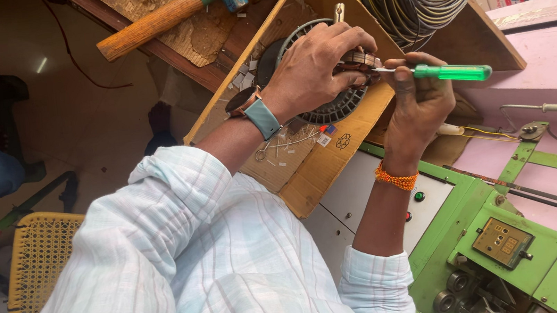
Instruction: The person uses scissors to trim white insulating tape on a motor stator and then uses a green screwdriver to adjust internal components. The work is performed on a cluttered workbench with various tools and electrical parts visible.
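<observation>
Green-handled screwdriver (451, 73), gripped by the right hand (419, 102), is worked into the round motor stator (328, 67) clasped by the left hand (314, 68); careful, steady prying is judged necessary next.

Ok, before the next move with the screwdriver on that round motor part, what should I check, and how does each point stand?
1. Left hand steadies the round dark ribbed motor part: ok.
2. Right hand grips the green-handled screwdriver: ok.
3. Screwdriver tip meets the part: cannot tell, fingers hide it.
4. Part rests on the brown cardboard sheet: ok.
5. Wooden-handled hammer lies apart from both hands: ok.
</observation>
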